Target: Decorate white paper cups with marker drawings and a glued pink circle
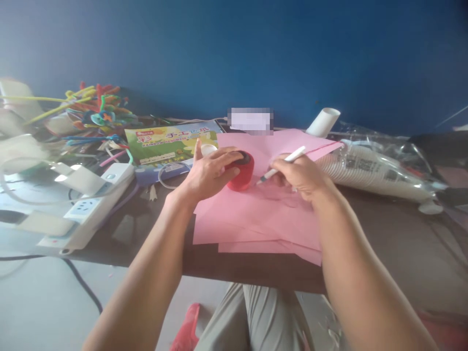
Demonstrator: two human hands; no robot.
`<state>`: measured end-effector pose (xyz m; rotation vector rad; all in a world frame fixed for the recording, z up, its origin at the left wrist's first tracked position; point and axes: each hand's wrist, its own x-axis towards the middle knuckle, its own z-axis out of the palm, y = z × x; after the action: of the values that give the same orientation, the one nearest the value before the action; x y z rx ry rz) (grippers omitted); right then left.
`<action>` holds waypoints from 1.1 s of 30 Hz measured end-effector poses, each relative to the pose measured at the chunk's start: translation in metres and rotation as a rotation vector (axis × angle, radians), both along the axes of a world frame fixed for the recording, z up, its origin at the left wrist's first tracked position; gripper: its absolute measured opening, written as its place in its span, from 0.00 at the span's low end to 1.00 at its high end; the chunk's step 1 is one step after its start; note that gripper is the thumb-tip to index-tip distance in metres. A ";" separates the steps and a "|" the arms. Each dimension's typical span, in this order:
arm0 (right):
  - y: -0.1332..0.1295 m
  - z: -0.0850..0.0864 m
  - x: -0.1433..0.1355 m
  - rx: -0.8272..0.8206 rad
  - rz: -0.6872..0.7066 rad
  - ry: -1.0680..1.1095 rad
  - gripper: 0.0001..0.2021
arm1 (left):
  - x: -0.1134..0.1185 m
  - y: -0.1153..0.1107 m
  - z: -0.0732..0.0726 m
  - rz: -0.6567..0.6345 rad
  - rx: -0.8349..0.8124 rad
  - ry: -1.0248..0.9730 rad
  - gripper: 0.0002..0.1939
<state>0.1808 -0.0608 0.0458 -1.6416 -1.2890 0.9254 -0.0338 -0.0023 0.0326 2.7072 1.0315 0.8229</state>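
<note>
Plain, matte blue wall (pixel 234 58) rises behind our dark brown table (pixel 252 270), where overlapping sheets of pink paper (pixel 256 222) lie directly in front of us, probably to keep the work within easy reach. On these sheets stands a red, round-sided, cup-like object (pixel 241 178) with a dark top. Our left hand (pixel 212 168) curves over it, thumb against its side and fingers bent across its top, one finger lifted clear, seemingly to stop it sliding. Our right hand (pixel 296 171) pinches a slim white pen (pixel 295 154) between thumb and fingers, slanted so its dark tip points down just beside the red object's foot; we cannot tell whether that tip touches the paper.
</note>
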 end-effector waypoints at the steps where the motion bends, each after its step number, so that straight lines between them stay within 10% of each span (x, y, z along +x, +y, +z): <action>1: 0.001 0.000 0.006 0.045 -0.072 -0.021 0.09 | 0.000 -0.001 0.000 -0.003 -0.003 -0.002 0.16; 6: 0.006 0.005 0.020 0.376 -0.308 0.092 0.07 | -0.002 -0.002 0.001 -0.036 -0.015 -0.022 0.17; 12: -0.030 0.013 0.002 0.456 -0.011 0.085 0.10 | -0.003 -0.001 -0.002 -0.065 -0.038 -0.074 0.16; 18: -0.074 -0.025 -0.037 0.347 0.164 -0.168 0.10 | -0.003 -0.004 -0.002 -0.046 -0.038 -0.079 0.15; 33: -0.052 -0.053 -0.066 0.515 0.236 -0.394 0.10 | -0.004 -0.005 -0.002 -0.078 -0.042 -0.109 0.16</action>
<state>0.1149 -0.1131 -0.0071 -1.3112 -1.8392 0.3497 -0.0381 -0.0076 0.0305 2.6175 0.9037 0.9126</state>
